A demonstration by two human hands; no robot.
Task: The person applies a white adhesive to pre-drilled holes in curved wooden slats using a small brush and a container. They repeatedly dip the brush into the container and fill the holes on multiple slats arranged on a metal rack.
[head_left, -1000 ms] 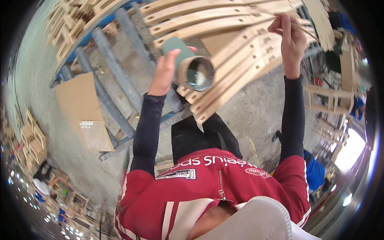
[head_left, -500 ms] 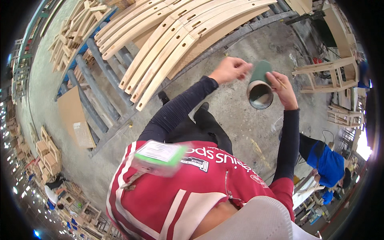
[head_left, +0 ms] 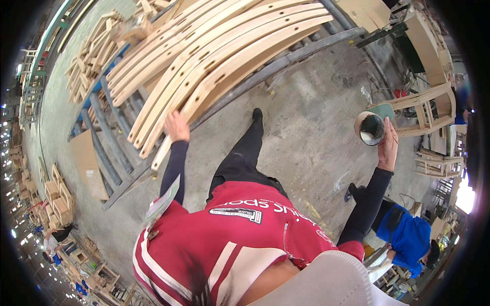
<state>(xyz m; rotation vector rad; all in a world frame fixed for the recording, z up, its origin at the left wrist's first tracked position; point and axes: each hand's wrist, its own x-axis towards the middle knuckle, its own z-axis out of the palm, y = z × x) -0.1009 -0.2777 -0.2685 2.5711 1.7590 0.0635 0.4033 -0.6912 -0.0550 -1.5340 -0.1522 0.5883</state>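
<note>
Several pale curved wooden slats (head_left: 204, 64) with dark slots lie side by side on a roller conveyor. My left hand (head_left: 177, 127) is at the near end of the outermost slat (head_left: 208, 92), its fingers closed over the wood. That slat stands slightly apart from its neighbours and looks tilted. Out to the right, my right hand (head_left: 389, 148) holds a round, cup-like container (head_left: 361, 127) with a dark inside and something whitish in it. A green flap (head_left: 383, 110) stands up at its far side. A thin stick shows by my right fingers.
The conveyor's grey rollers (head_left: 104, 148) carry a cardboard sheet (head_left: 88, 163) at the left. A heap of wood pieces (head_left: 94, 56) lies beyond. Wooden frames (head_left: 426, 112) stand at the right. Behind my right arm is a person in blue (head_left: 406, 224).
My left hand has moved left and down from beside the container onto a slat end. My right hand has carried the container further right and lower. The outermost slat has shifted apart from the others.
</note>
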